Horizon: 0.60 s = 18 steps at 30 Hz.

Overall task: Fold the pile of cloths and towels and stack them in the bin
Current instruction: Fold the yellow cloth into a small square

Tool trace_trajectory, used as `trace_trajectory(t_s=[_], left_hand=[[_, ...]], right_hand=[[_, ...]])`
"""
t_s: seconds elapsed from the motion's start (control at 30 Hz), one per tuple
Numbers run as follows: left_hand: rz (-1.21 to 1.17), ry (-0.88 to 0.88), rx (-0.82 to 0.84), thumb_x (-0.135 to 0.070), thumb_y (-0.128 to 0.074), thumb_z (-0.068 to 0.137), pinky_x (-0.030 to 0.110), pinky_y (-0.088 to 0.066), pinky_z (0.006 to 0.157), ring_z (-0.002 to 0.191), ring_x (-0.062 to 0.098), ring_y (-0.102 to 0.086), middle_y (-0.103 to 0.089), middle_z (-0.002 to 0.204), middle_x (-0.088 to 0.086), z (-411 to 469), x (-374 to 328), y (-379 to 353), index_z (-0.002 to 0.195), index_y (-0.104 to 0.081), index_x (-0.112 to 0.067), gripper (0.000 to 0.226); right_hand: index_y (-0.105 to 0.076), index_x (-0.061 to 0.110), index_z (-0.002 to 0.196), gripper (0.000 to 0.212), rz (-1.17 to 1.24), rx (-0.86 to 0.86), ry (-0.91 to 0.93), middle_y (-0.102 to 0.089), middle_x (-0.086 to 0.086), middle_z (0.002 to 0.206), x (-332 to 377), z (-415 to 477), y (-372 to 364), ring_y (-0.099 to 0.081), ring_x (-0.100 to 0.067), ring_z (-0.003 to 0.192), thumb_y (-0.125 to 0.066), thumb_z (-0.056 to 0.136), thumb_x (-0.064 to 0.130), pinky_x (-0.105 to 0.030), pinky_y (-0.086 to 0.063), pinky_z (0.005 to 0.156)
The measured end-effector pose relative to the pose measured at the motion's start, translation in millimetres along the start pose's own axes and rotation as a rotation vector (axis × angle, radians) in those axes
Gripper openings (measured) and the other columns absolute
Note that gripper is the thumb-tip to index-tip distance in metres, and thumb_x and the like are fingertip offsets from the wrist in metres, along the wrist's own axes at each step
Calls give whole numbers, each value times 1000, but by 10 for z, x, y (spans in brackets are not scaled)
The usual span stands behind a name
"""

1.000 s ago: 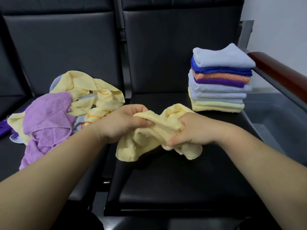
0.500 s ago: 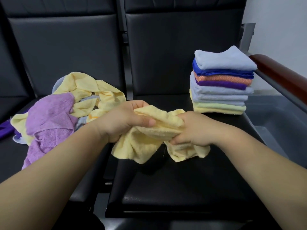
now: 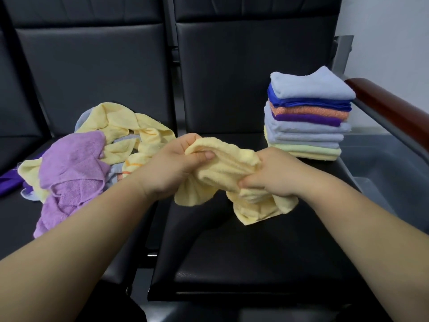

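Yellow cloth [image 3: 232,159] bunched, held over the bench [image 3: 232,252] seat | left hand [image 3: 169,168] grips its upper edge, thumb on top | right hand [image 3: 276,175] pinches the crumpled middle, loose end hanging below | unfolded pile [image 3: 76,163] on the seat to the left | folded stack [image 3: 306,122] at back right, beside the grey bin [image 3: 383,168]

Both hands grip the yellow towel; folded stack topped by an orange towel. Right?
Wrong top: the head view shows a light blue towel topping the folded stack; the orange towel lies third down. Left hand and right hand do grip the yellow towel.
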<state>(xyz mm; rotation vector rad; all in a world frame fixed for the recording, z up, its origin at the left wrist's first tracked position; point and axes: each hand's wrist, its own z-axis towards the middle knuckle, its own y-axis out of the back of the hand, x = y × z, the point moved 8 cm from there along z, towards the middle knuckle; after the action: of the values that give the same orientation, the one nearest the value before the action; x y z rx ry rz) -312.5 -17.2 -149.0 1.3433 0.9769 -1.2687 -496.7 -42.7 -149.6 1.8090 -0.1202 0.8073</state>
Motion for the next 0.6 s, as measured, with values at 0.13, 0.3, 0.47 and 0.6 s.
trace_trajectory(t_s=[0.13,0.3,0.47,0.6], left_hand=[[229,8,118,-25,-86,78,30,-58,75,89,20,-71,-73,95,6,-62,-76,-84,106,-68,-8,37],[458,111,193,-25,-86,81,25,-53,66,74,10,-67,-70,76,-3,-164,-72,-67,88,-69,-5,26],[63,118,134,-20,-77,83,30,-59,72,88,23,-75,-77,95,11,-278,-203,46,93,-76,-10,13],[115,98,192,-24,-75,91,31,-58,78,95,24,-74,-76,101,12,-333,-207,-88,107,-70,-3,27]], right_hand=[[-79,24,99,12,344,-62,58,-80,5,95,-20,-52,105,-75,-14,96,-81,87,21,-39,-59,90],[-73,12,122,34,763,142,106,-77,-9,117,48,-116,-67,-74,-25,112,-74,91,1,-47,-56,102],[-72,23,113,39,390,214,122,-78,5,109,91,-243,-156,-74,-15,103,-88,79,13,-34,-60,90],[-68,13,83,17,-85,-66,97,-71,-4,81,119,-273,55,-65,-23,77,-79,82,26,-38,-51,69]])
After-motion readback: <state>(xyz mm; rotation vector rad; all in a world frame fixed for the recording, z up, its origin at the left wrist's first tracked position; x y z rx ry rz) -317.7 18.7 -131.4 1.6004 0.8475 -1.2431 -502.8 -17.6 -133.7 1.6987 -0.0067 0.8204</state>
